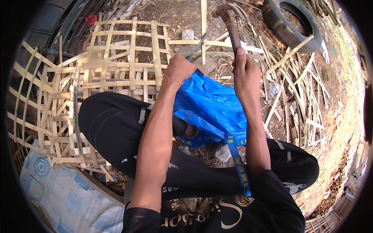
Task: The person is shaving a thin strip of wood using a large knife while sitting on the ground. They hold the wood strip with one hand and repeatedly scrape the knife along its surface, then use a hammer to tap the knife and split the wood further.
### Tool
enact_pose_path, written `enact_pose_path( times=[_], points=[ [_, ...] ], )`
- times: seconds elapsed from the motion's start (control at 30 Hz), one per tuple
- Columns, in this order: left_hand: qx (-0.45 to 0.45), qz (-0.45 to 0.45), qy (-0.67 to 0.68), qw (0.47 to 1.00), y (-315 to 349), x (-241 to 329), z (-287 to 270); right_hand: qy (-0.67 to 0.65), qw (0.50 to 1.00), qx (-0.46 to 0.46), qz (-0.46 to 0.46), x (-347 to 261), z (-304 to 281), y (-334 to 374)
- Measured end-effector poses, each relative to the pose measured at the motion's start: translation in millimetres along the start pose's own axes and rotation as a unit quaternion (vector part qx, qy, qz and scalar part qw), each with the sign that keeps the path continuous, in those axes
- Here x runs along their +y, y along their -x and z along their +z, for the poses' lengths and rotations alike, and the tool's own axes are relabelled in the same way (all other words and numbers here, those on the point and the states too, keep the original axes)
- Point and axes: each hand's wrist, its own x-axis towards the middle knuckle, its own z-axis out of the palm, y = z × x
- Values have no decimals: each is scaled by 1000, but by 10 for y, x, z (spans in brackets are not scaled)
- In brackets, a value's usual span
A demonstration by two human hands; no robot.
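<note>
My right hand (pixel 243 73) is closed around a brown wooden handle (pixel 232 29) that rises to a curved end, with my thumb lying along it. My left hand (pixel 179 70) is a fist gripping the lower end of a thin grey strip (pixel 204 39), which slants up toward the handle. I cannot tell whether the strip is a blade or a bamboo sliver. Both hands are raised above a blue plastic bag (pixel 211 108) spread over my crossed legs in black trousers (pixel 112 124).
A woven bamboo lattice (pixel 105 66) lies on the ground to my left and ahead. Loose bamboo strips (pixel 295 89) are scattered to the right. A black tyre (pixel 291 27) lies at the top right, and a blue-and-white patterned sack (pixel 66 194) at the lower left.
</note>
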Motion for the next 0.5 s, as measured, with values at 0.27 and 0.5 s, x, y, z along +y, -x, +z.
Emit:
enact_pose_path(
  times=[0.27,0.5],
  points=[
    [27,37,-22,999,4,59,86,-106,984,133,-62,-201,-212,65],
    [31,55,-29,998,4,99,115,-139,984,109,-32,-61,-286,-43]
  ],
)
